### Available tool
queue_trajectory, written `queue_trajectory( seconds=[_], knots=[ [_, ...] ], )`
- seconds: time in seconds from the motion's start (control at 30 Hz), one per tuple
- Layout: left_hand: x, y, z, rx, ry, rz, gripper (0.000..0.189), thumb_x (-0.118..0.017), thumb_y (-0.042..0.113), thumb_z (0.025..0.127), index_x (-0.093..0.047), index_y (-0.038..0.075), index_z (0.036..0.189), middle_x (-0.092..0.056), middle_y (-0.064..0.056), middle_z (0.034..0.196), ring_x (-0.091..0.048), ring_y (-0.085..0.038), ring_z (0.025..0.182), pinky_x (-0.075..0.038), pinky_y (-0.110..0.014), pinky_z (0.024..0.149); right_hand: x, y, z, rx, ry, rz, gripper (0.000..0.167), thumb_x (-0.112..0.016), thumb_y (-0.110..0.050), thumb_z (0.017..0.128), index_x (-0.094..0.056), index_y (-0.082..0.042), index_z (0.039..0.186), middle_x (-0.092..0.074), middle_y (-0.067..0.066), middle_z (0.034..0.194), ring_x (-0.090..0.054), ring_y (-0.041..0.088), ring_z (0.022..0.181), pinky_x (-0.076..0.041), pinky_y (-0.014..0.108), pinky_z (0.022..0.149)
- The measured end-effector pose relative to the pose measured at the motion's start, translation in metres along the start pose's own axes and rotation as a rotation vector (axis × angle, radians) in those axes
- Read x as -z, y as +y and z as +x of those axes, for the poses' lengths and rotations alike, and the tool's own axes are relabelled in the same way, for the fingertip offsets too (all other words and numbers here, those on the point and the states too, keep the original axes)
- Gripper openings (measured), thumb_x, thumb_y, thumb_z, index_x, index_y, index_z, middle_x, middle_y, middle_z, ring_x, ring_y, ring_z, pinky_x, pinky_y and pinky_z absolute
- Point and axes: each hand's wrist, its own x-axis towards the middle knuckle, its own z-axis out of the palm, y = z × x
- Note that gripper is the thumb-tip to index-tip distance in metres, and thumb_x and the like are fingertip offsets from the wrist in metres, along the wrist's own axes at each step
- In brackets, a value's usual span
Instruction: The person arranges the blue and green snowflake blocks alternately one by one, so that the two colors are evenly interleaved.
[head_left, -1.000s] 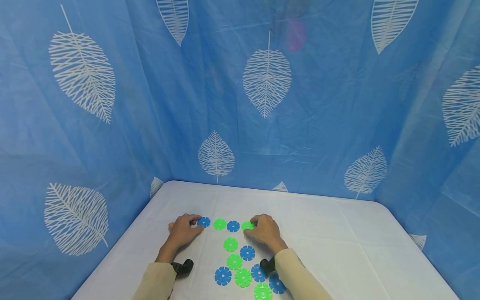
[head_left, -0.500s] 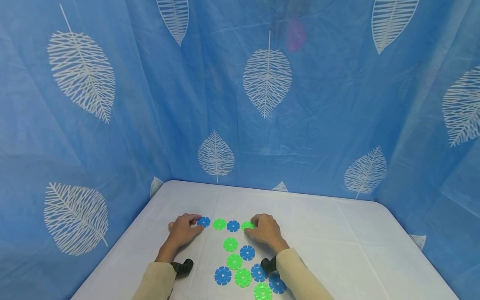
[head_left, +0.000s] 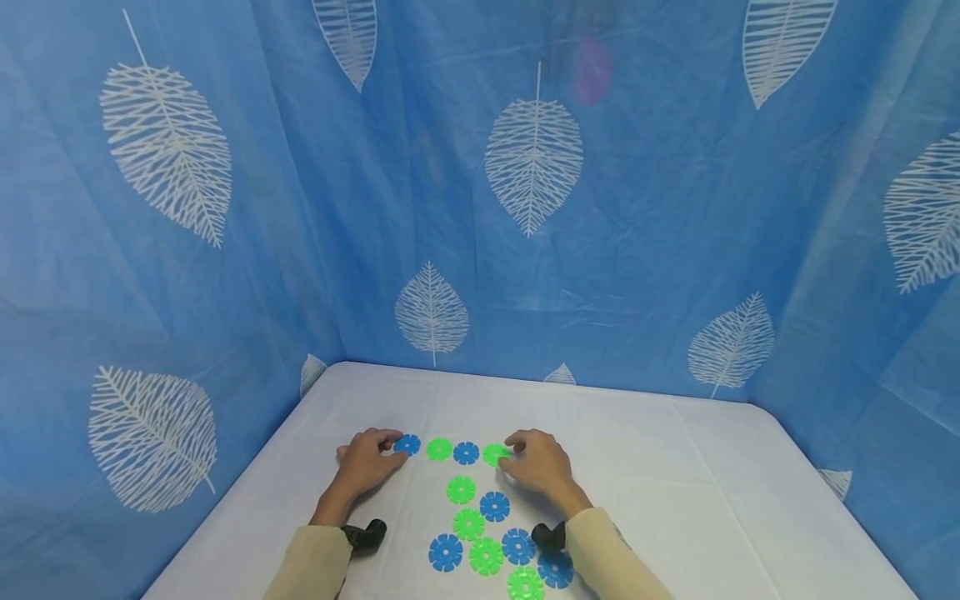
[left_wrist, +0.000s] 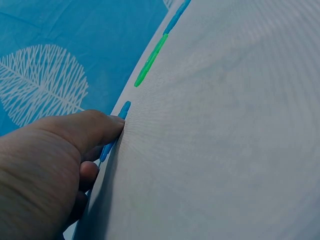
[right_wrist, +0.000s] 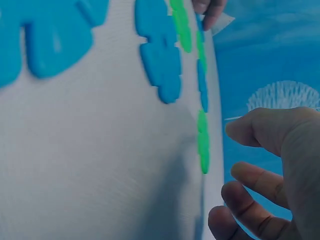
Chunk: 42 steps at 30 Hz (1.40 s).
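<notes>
Blue and green flower-shaped interlocking discs lie flat on a white-covered table. At the left end of the far row, my left hand (head_left: 366, 462) holds a blue disc (head_left: 408, 445) between thumb and fingers; the left wrist view shows the thumb (left_wrist: 107, 127) on its edge. My right hand (head_left: 542, 462) is beside the green disc (head_left: 492, 454) at the row's right end. In the right wrist view, its spread fingers (right_wrist: 255, 180) stand apart from that green disc (right_wrist: 203, 145). Between these two lie another green disc (head_left: 439, 449) and a blue disc (head_left: 466, 452).
Nearer the body, several more discs lie scattered, among them a green one (head_left: 461, 490), a blue one (head_left: 495, 506) and a blue one (head_left: 446, 552) to the left. A blue leaf-patterned curtain (head_left: 540, 283) surrounds the white table (head_left: 675, 483).
My right hand has let go of the green disc and drawn slightly to the right and back. The left hand and the discs stay where they were.
</notes>
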Motion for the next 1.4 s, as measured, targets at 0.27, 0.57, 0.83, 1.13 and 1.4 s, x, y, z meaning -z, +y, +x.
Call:
queue_trajectory(
  seconds=[0.27, 0.57, 0.83, 1.13, 1.4],
  knots=[
    [0.000, 0.000, -0.002, -0.004, 0.007, 0.005, 0.039, -0.078, 0.031, 0.082, -0.074, 0.017, 0.118, -0.059, 0.005, 0.086, -0.050, -0.016, 0.086, -0.023, -0.044, 0.078, 0.019, -0.003, -0.003, 0.064, 0.057, 0.004, 0.031, -0.078, -0.035, 0.083, -0.075, -0.019, 0.109, -0.072, 0.001, 0.099, -0.059, 0.012, 0.077, -0.048, 0.034, 0.066],
    [-0.001, 0.002, -0.003, -0.013, 0.024, 0.004, 0.038, -0.078, 0.030, 0.082, -0.074, 0.016, 0.117, -0.059, 0.004, 0.086, -0.051, -0.017, 0.086, -0.022, -0.044, 0.077, 0.045, -0.015, -0.014, 0.103, 0.114, 0.015, 0.030, -0.079, -0.036, 0.083, -0.076, -0.021, 0.109, -0.072, 0.000, 0.098, -0.055, 0.009, 0.076, -0.044, 0.030, 0.065],
    [0.000, 0.001, -0.003, -0.015, 0.027, 0.004, 0.038, -0.078, 0.030, 0.081, -0.074, 0.016, 0.116, -0.060, 0.004, 0.085, -0.051, -0.017, 0.084, -0.022, -0.044, 0.077, 0.069, -0.024, -0.029, 0.135, 0.152, 0.034, 0.030, -0.081, -0.033, 0.081, -0.076, -0.025, 0.109, -0.071, -0.003, 0.097, -0.057, 0.011, 0.078, -0.043, 0.029, 0.066],
    [-0.002, 0.000, -0.003, 0.005, 0.009, 0.007, 0.039, -0.078, 0.031, 0.082, -0.074, 0.016, 0.118, -0.060, 0.004, 0.086, -0.051, -0.017, 0.086, -0.022, -0.045, 0.078, 0.083, -0.021, -0.046, 0.163, 0.156, 0.047, 0.031, -0.082, -0.033, 0.081, -0.075, -0.027, 0.110, -0.070, -0.007, 0.097, -0.058, 0.009, 0.079, -0.045, 0.027, 0.068],
    [-0.003, -0.002, -0.001, 0.011, 0.009, 0.008, 0.039, -0.079, 0.031, 0.082, -0.074, 0.017, 0.118, -0.061, 0.004, 0.087, -0.052, -0.018, 0.088, -0.022, -0.045, 0.079, 0.083, -0.009, -0.067, 0.126, 0.085, 0.098, 0.033, -0.083, -0.036, 0.080, -0.073, -0.030, 0.111, -0.067, -0.012, 0.094, -0.058, 0.007, 0.076, -0.045, 0.025, 0.066]
  ],
)
